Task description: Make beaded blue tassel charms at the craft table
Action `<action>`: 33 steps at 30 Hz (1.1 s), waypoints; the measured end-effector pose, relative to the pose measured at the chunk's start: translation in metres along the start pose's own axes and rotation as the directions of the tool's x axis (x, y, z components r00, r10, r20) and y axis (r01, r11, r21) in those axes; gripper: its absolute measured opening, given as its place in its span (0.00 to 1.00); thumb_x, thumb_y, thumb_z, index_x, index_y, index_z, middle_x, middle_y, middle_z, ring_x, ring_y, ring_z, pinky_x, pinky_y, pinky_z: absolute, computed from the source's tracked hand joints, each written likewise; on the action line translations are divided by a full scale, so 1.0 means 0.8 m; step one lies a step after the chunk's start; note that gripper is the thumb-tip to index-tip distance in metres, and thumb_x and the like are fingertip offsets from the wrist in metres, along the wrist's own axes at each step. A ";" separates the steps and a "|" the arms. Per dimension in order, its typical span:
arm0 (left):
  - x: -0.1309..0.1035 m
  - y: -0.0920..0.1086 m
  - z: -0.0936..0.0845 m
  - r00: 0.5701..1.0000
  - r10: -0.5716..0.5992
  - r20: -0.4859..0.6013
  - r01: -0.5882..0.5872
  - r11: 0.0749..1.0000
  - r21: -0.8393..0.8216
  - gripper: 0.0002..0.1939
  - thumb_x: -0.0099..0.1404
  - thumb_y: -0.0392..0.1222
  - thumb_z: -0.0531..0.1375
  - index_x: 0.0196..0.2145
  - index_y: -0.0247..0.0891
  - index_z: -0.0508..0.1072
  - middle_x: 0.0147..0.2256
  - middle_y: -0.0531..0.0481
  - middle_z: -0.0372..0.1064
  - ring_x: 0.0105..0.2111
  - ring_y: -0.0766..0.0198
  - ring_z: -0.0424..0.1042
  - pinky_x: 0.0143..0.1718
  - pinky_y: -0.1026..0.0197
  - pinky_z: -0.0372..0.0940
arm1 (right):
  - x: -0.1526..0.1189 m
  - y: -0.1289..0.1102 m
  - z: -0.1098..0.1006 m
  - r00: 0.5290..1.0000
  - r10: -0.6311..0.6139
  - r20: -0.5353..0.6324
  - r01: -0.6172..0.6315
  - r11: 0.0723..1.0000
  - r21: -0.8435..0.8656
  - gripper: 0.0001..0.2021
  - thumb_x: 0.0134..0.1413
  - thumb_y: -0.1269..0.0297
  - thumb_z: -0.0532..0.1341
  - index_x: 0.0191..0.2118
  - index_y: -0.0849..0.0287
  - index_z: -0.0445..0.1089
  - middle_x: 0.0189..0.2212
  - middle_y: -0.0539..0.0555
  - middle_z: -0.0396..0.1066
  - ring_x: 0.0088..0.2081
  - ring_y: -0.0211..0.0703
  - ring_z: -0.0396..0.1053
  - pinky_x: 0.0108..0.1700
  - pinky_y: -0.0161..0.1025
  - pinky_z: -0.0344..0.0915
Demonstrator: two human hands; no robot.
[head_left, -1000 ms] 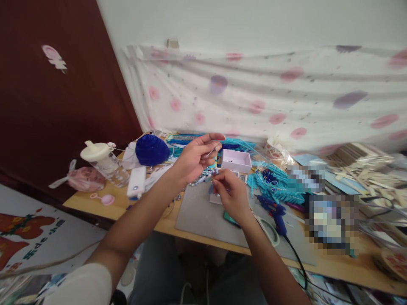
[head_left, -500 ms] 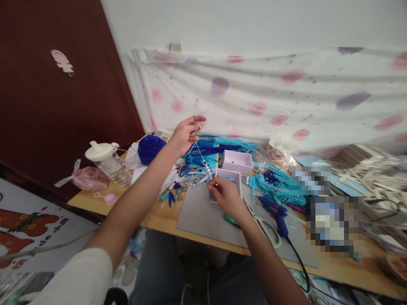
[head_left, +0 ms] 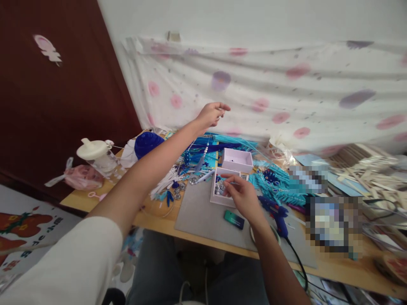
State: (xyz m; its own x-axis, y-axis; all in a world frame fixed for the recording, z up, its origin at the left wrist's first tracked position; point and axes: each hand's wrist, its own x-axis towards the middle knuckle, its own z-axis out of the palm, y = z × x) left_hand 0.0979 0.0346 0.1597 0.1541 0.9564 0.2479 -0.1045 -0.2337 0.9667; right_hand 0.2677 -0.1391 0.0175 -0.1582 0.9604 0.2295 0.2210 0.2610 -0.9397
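- Landmark: an open, pale lilac-white rectangular box (head_left: 224, 201) with silvery, blue and white beads in it, on a flat grey mat (head_left: 197, 216).
- Left hand (head_left: 212, 115): raised, beyond and well above the bead box. Thumb and fingers are drawn together, the forefinger reaching forward; they appear to pinch the upper end of a thin strand with small white and dark beads (head_left: 206, 149).
- Strand: hangs behind and to the left of the bead box, ending in a slender blue-grey pendant (head_left: 200, 163). Cannot tell whether the pendant's tip touches the clutter behind it.
- Key relation: the strand lies below the left fingers; its long axis runs steeply down, the pendant slanting left at the foot. The left hand is the one on its upper end; the right is apart from it, lower and to the right.
- Right hand (head_left: 242, 192): over the right part of the bead box, fingers loosely curled and parted above the beads. Nothing seen in its grip; a single small bead would be too small to make out.
- Around the bead box: a second open lilac box (head_left: 235, 166) just behind; a small green-and-dark rectangular packet (head_left: 234, 219) in front; a blue glue gun (head_left: 276, 214) to the right.
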 end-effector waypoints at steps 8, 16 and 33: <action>0.098 -0.016 0.029 0.981 0.074 -0.177 -0.073 0.997 0.009 0.12 0.68 0.26 0.50 0.36 0.31 0.72 0.27 0.52 0.57 0.20 0.75 0.50 0.25 0.66 0.44 | -0.011 0.008 -0.008 0.999 0.037 -0.032 -0.036 0.999 0.036 0.16 0.55 0.48 0.65 0.29 0.57 0.70 0.48 0.61 0.76 0.25 0.39 0.71 0.26 0.38 0.66; 0.017 -0.095 -0.011 0.983 0.024 -0.180 -0.042 0.994 -0.098 0.09 0.65 0.27 0.53 0.36 0.35 0.71 0.24 0.58 0.55 0.18 0.75 0.48 0.20 0.69 0.45 | -0.018 0.016 -0.008 0.998 0.059 -0.003 -0.058 0.995 0.077 0.15 0.56 0.50 0.65 0.30 0.57 0.70 0.47 0.60 0.76 0.26 0.39 0.71 0.29 0.39 0.68; -0.093 -0.157 -0.117 0.960 0.233 -0.153 -0.039 0.657 0.753 0.12 0.66 0.32 0.55 0.42 0.37 0.77 0.33 0.47 0.73 0.33 0.60 0.68 0.41 0.60 0.61 | -0.036 0.020 0.009 0.996 0.079 0.051 -0.084 0.989 0.121 0.14 0.57 0.51 0.64 0.30 0.56 0.70 0.49 0.59 0.75 0.27 0.40 0.69 0.30 0.39 0.64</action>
State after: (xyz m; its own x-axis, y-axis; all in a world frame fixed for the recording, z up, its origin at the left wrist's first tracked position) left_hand 0.0074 0.0096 0.0137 -0.0266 0.8909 0.4534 0.6649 -0.3230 0.6735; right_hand 0.2689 -0.1630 -0.0060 -0.1891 0.9717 0.1418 0.1157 0.1654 -0.9794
